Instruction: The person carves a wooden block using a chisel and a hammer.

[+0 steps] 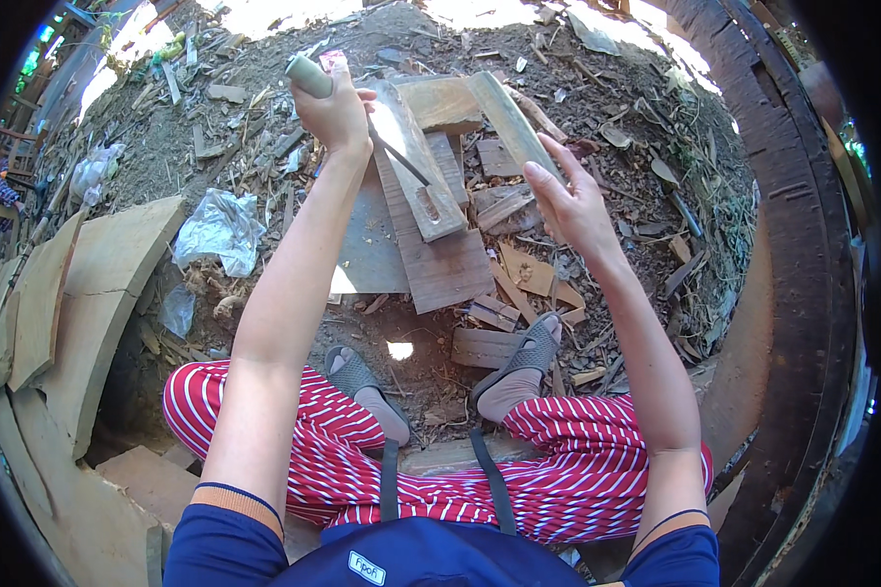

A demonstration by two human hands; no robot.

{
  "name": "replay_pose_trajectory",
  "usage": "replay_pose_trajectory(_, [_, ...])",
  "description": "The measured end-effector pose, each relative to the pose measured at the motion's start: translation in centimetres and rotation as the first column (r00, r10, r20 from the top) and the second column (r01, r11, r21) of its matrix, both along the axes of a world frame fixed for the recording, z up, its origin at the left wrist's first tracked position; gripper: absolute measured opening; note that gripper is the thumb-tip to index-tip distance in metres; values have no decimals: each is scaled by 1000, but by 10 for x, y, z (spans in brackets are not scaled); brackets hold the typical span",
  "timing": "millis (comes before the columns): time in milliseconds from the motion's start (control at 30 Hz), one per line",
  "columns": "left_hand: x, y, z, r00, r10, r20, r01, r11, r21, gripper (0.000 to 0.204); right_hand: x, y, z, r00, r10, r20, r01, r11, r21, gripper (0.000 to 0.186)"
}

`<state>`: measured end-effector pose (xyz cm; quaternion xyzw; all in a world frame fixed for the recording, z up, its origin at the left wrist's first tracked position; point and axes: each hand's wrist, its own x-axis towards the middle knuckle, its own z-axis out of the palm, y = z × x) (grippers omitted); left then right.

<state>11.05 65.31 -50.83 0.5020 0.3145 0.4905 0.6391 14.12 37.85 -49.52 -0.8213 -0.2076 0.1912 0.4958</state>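
Observation:
My left hand (333, 112) is closed around the thick grey-green handle of what looks like a chisel (399, 157); its narrow dark shaft slants down over a slotted board (413, 161). The slot lies near that board's close end. My right hand (579, 201) has its fingers stretched and its thumb apart, over the lower part of a second long board (514, 122). Whether it presses on that board I cannot tell. Under the slotted board lies a brown ridged plank (450, 269), with a flat grey sheet (370, 245) beside it.
Wood chips and offcuts (529, 274) litter the dirt in front of my sandalled feet (367, 386). Crumpled clear plastic (220, 232) lies at left, near large curved boards (113, 284). A thick dark timber (803, 245) curves along the right side.

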Motion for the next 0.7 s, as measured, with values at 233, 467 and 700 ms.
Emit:
replay_pose_trajectory(233, [8, 28, -34, 980, 149, -129, -115, 963, 243, 29, 2, 9, -12, 1000, 2, -27, -3, 1000, -15, 71])
replay_pose_trajectory(467, [4, 2, -8, 990, -95, -103, 115, 973, 202, 36, 5, 9, -16, 999, -1, -49, 1, 1000, -6, 73])
replay_pose_trajectory(700, [7, 11, -10, 981, -61, -185, 106, 963, 248, 42, 6, 13, -16, 1000, 16, -20, -16, 1000, -14, 73])
